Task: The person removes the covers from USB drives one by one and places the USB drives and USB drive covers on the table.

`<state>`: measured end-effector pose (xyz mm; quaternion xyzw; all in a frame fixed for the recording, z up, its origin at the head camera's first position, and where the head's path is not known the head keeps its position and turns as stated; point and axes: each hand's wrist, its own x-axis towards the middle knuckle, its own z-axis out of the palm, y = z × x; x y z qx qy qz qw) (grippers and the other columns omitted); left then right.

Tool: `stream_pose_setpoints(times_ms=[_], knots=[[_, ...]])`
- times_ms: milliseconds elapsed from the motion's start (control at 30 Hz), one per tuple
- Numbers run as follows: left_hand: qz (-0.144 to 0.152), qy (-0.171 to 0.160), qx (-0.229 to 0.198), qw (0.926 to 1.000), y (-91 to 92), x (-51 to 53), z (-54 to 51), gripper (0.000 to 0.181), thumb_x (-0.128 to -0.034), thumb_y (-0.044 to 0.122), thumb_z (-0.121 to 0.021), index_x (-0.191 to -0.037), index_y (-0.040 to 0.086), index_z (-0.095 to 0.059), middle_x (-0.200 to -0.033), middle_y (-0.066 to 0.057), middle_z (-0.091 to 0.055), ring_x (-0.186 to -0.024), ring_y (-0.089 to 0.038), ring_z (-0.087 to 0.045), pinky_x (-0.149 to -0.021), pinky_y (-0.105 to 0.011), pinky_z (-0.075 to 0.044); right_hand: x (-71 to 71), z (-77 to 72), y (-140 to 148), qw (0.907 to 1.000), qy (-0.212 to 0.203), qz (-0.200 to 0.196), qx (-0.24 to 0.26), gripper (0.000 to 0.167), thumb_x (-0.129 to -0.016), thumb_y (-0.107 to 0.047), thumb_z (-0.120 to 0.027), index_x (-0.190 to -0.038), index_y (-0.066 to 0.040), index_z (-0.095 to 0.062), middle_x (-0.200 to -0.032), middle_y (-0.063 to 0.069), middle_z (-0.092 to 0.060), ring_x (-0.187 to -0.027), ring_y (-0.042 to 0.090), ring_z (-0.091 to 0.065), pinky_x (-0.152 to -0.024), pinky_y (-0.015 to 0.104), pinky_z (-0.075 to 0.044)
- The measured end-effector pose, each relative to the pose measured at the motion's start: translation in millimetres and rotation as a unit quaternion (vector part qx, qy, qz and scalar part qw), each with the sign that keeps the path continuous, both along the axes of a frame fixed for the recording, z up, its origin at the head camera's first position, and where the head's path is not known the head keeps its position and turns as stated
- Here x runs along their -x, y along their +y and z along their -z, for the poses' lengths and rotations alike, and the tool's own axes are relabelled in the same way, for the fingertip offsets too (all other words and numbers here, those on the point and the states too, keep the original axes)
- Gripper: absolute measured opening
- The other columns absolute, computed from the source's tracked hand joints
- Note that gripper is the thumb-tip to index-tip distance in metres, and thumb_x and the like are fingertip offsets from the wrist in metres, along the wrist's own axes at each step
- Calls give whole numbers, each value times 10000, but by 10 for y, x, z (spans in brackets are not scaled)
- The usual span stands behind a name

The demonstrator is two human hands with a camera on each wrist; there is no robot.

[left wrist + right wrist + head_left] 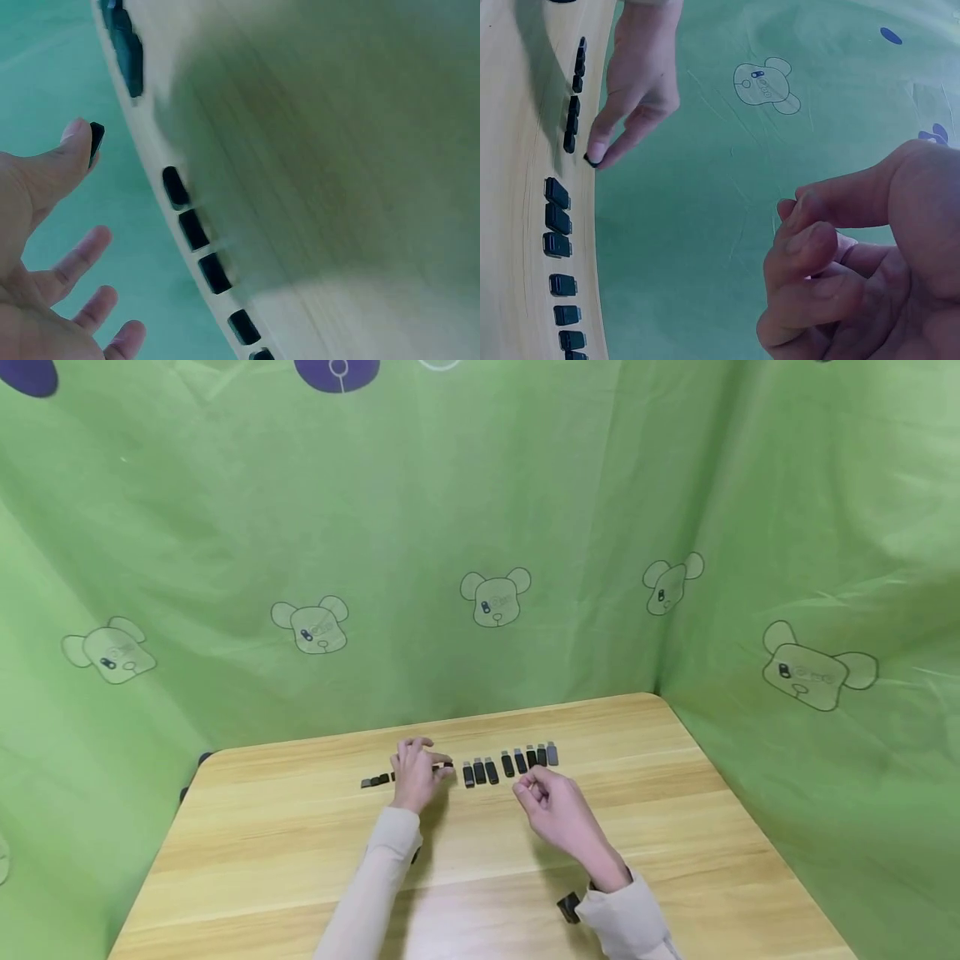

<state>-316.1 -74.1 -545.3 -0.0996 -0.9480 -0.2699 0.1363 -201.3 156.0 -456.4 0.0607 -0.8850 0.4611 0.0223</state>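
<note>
My left hand (pixel 415 777) pinches a small black cap-like piece (pixel 97 139) between thumb and index finger; its other fingers are spread. In the left wrist view, several similar small black pieces (pixel 193 229) lie in a line on the table. To the right of that hand in the head view, black USB flash drives (pixel 480 772) lie side by side, metal plugs pointing away. My right hand (pixel 558 810) hovers just in front of the right-hand group of USB flash drives (pixel 520 762). Its fingers are curled, with the thumb near the index finger and nothing visible between them.
The wood-grain table (pixel 285 852) has its far edge just behind the row. A green curtain (pixel 405 527) with bear prints surrounds its back and sides. A dark object (pixel 569 907) shows beside the right cuff.
</note>
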Motion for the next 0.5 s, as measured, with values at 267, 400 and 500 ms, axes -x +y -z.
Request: stream_pose_setpoints(times_ms=[267,400,500], knots=[[-178,-482,233,9984,18,94,80,244,-776,301,-843,-988,184,-816,-1398,-160,-612,-1330,-414,-408,-1004,-579,-354,-70,12,16,9999,-29,-77,75,119,-978,-110,-648,-859,-121,-646,-675,-15,-541,-592,63,-478,-532,194,-418],[-231,-567,341,9975,33,95,115,209,-779,302,-844,-957,194,-823,-1382,-167,-622,-1326,-422,-410,-1001,-575,-354,-80,14,29,9999,-3,-122,91,125,-977,-112,-652,-852,-113,-638,-673,-19,-532,-588,58,-474,-529,191,-417],[-266,-585,470,9968,53,101,128,192,-779,309,-842,-935,199,-825,-1372,-161,-632,-1316,-405,-423,-998,-563,-366,-83,17,39,9999,-16,-140,92,114,-975,-108,-653,-862,-101,-641,-676,-17,-534,-589,56,-474,-531,191,-418]])
